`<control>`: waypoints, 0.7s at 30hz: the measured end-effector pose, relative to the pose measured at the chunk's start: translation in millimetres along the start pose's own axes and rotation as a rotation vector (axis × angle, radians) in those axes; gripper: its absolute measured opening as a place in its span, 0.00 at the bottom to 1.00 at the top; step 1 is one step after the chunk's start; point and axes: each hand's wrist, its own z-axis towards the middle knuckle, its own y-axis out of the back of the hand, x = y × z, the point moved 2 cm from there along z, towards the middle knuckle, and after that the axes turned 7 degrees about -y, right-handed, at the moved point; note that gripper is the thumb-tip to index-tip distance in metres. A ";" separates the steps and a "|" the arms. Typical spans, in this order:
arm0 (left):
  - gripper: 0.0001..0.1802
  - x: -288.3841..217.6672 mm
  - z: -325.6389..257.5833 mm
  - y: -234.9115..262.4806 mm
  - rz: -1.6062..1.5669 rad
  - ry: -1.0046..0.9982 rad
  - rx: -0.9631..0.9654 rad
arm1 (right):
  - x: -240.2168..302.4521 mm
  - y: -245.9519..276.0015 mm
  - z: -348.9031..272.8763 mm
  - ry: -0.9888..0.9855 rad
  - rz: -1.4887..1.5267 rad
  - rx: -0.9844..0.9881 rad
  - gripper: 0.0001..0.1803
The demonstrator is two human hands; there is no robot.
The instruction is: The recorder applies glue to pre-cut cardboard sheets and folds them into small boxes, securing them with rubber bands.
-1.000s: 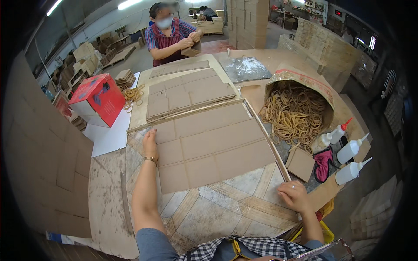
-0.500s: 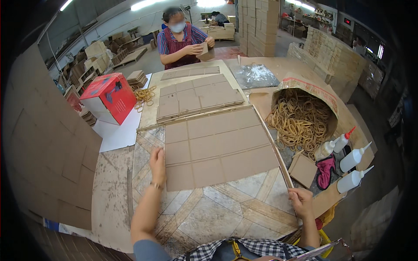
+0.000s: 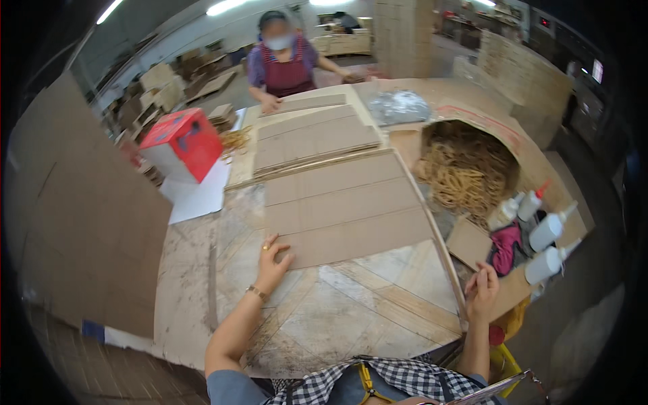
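Counter (image 3: 324, 324) with brown panels (image 3: 344, 209) laid flat in a block, close inside wooden edging (image 3: 442, 244) at far and right sides.
Best handled, seemingly in a squaring-up step, by keeping the whole block flat, pressing evenly toward far and right edging, and nudging corners lightly rather than lifting, to avoid overlap or crushed edges. Left hand (image 3: 273, 263) open, thumb and fingers curved apart at the near left corner of the block; right hand (image 3: 482, 290) loosely open, fingers slightly bent, nothing seen in it, just beside the near part of the edging. Hard to make out: background, blurred and cut off by the dark lens rim; number of layers in the block; seams between panels, smeared; any contact of left fingertips with the block, impossible to tell.
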 end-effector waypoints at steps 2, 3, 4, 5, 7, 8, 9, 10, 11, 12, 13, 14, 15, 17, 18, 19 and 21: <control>0.16 -40.3 8.3 -6.1 0.217 -0.231 0.180 | 11.3 15.4 0.6 0.015 0.230 -0.159 0.20; 0.18 -48.2 4.7 -7.9 0.190 -0.291 0.254 | 17.3 21.5 1.5 0.005 0.365 -0.134 0.24; 0.17 -47.6 -0.2 -11.5 0.107 -0.209 0.323 | 20.8 30.1 3.5 0.004 0.444 -0.167 0.25; 0.16 -42.2 -4.7 -21.4 0.020 -0.128 0.405 | 19.7 46.0 8.3 0.029 0.581 -0.107 0.25; 0.14 -34.4 -3.7 -33.3 0.061 -0.181 0.307 | 22.8 73.6 15.9 0.083 0.776 -0.150 0.22; 0.13 -33.4 -1.5 -36.3 0.051 -0.218 0.296 | 22.2 91.4 19.6 0.100 0.810 -0.174 0.23; 0.12 -34.5 0.2 -40.1 0.050 -0.243 0.280 | 26.4 101.5 22.2 0.092 0.868 -0.228 0.23; 0.11 -37.8 -0.1 -44.3 0.011 -0.215 0.264 | 28.2 107.1 26.1 0.073 0.934 -0.274 0.24; 0.11 -41.1 -1.1 -47.9 -0.026 -0.182 0.244 | 28.4 115.5 30.3 0.050 1.001 -0.313 0.25; 0.11 -42.2 -2.5 -45.9 -0.056 -0.140 0.214 | 25.7 119.7 37.7 0.052 1.085 -0.276 0.30; 0.11 -42.2 -3.3 -44.5 0.030 -0.183 0.198 | 24.9 126.8 42.6 0.093 1.123 -0.356 0.31; 0.10 -39.2 -4.8 -44.2 0.119 -0.219 0.178 | 23.4 131.8 50.2 0.125 1.160 -0.431 0.33; 0.10 -34.0 -12.0 -38.9 0.222 -0.241 0.149 | 19.4 127.3 58.5 0.139 1.200 -0.496 0.34; 0.12 -36.6 -13.4 -43.4 0.274 -0.266 0.082 | -3.5 172.1 78.7 0.296 1.327 -0.272 0.41; 0.13 -45.8 -13.5 -42.7 0.268 -0.191 0.058 | -7.2 185.8 83.5 0.272 1.508 -0.135 0.44; 0.14 -54.3 -14.0 -43.5 0.259 -0.106 0.020 | -5.8 198.8 88.8 0.253 1.505 -0.350 0.47; 0.14 -50.6 -20.5 -34.0 0.315 -0.032 -0.017 | -19.6 212.7 102.5 0.187 1.595 -0.336 0.53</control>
